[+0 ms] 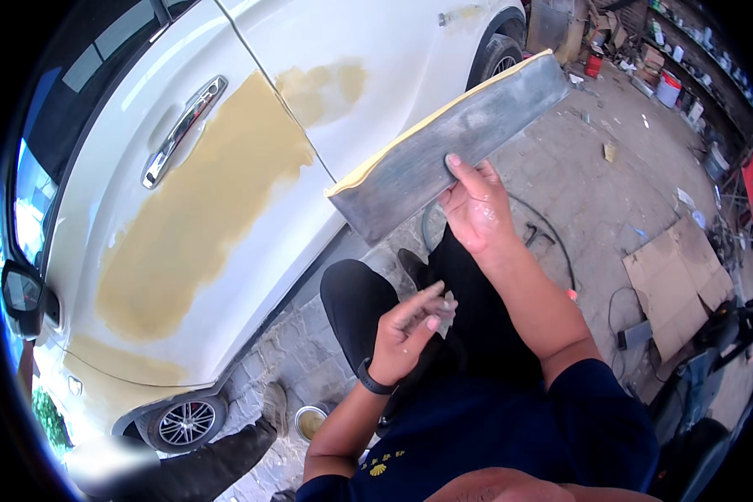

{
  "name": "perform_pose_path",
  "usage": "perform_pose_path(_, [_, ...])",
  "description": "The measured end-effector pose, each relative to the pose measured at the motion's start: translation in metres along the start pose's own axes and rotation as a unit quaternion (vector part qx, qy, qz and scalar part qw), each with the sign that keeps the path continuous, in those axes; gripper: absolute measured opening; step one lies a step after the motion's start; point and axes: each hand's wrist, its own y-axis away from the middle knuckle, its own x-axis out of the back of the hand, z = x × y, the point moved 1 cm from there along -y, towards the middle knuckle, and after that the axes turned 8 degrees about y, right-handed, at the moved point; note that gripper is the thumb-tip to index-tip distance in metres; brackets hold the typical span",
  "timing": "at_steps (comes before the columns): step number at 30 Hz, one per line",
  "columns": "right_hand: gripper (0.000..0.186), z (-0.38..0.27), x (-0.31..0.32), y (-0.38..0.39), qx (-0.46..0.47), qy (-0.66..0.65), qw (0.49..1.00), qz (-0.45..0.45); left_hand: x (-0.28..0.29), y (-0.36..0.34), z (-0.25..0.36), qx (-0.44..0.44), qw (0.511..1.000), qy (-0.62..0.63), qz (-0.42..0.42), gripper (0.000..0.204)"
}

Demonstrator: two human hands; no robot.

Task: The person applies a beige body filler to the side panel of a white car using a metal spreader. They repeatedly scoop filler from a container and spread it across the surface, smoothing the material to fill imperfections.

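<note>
My right hand (pixel 479 205) grips a long, flat grey spreader blade (pixel 452 138) by its lower edge, thumb on the near face. Yellow putty (pixel 443 115) lines the blade's upper edge. Its left end is in front of the car's lower side; I cannot tell whether it touches. My left hand (pixel 403 330), wearing a dark wristband, is lower and nearer my body. Its fingers are closed on a small pale, thin piece (pixel 448 314), partly hidden. Broad tan putty patches (pixel 209 201) cover the white car door (pixel 130 205) below its chrome handle (pixel 184 131).
An open tin (pixel 311 421) stands on the paving left of my forearm, beside another person's shoe (pixel 274 408) and dark-trousered leg. A hose (pixel 560 238) curves across the floor at right. Flattened cardboard (pixel 676 280) lies farther right, and cluttered shelves (pixel 703 63) line the back.
</note>
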Motion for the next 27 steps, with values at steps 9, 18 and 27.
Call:
perform_pose_path(9, [0.025,0.058,0.039,0.049,-0.133,0.085,0.987,-0.009,0.007,-0.065,-0.029,-0.192,0.947,0.089,0.243,0.056])
perform_pose_path(18, [0.028,0.083,0.081,0.018,-0.222,-0.035,0.972,-0.071,0.042,0.0,-0.029,-0.1,0.916,-0.17,0.35,0.028])
perform_pose_path(27, [0.02,0.111,0.062,0.04,-0.362,0.185,0.856,-0.318,0.028,0.068,0.01,-0.27,0.849,0.051,0.451,0.043])
